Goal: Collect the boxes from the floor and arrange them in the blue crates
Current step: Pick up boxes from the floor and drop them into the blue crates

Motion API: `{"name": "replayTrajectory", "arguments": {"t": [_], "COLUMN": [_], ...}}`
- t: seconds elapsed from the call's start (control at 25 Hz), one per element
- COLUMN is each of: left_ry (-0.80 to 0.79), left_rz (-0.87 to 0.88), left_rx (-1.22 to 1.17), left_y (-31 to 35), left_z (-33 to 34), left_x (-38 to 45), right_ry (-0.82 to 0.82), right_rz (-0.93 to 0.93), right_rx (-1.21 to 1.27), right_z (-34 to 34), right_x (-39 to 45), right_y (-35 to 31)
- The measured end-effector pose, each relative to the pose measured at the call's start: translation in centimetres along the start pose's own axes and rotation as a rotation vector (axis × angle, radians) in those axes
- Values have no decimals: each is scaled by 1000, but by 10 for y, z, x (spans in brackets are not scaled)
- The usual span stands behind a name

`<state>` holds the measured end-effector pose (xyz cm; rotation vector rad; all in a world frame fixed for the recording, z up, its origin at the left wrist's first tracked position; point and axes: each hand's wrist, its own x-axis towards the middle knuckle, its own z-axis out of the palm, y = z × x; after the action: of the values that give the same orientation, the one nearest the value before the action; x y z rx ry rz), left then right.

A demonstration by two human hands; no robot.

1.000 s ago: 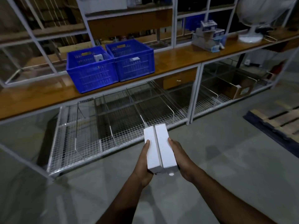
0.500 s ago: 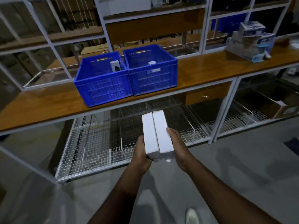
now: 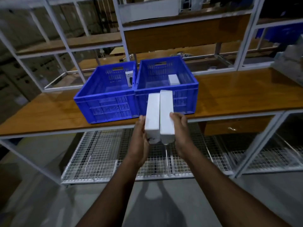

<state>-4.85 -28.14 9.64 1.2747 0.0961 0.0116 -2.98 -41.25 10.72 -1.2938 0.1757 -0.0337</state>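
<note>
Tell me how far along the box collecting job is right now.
Done: the left blue crate on the wooden shelf holds one small box, the right blue crate another box. In hand: the left hand and right hand grip two white boxes side by side in front of the crates. Left: placing this pair. No boxes show on the visible floor.

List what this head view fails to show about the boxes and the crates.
- Print on the small box in the left crate: too small and dim.
- Undersides of the two white boxes: turned away from the camera, with the left hand and right hand covering their sides.
- Right crate near floor: hidden by its front wall and the held boxes.
</note>
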Motion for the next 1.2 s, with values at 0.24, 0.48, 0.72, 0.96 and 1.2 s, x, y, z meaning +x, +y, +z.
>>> {"name": "replayTrajectory", "arguments": {"t": [0.24,0.48,0.72,0.96,1.2], "left_ry": [24,-55,-104,-241,-336], "left_rz": [165,147,101,44,117], "left_rx": [112,122,472,1033,1589], "left_y": [45,81,97,86,70], "left_z": [17,8,-4,-10,4], "left_x": [101,215,313,347,358], "right_ry": [-168,-209,-63,-57,-286], "right_rz": [-143,-96,-60,113,219], "right_rx": [-11,-172,-527,-936,-1515], "right_z": [28,74,102,106,109], "right_x": [96,195,279,325,345], "right_y": [-50,-70,-72,-60,-48]}}
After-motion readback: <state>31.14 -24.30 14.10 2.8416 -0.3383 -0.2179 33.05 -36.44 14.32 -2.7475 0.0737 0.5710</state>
